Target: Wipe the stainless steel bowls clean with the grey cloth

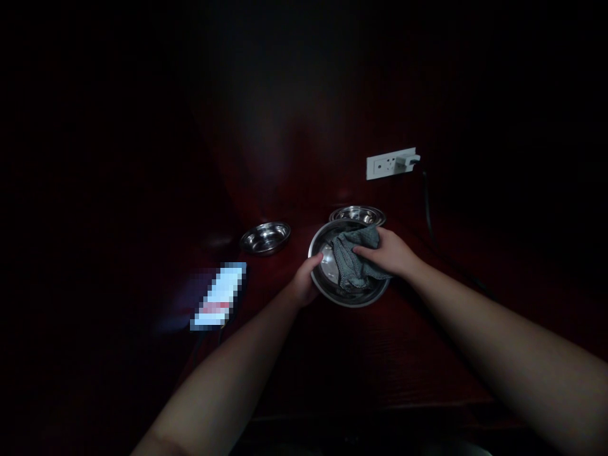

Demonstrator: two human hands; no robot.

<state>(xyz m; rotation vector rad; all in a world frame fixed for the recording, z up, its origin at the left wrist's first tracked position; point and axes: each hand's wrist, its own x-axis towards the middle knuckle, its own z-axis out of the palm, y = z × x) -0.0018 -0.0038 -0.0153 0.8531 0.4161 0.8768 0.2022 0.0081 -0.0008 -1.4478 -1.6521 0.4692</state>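
The metal bowl (pixel 329 271) was between the two hands, tilted rather than level. The left hand (pixel 306 282) gripped its left rim, thumb inside; the right hand (pixel 387 253) clutched a bunched grey-green cloth (pixel 356 263) within it. Wiping looked under way, some bare bottom showing left of the cloth; how much was finished could not be told, nor whether the steel dish (pixel 357 212) just behind the bowl or the second dish (pixel 266 239) to its left had been wiped. Those dishes narrowed the room behind and left of the bowl, as did a lit screen (pixel 219 297) farther left. In front of the bowl, dark red tabletop (pixel 342 367) ran to its near edge, leaving more room.
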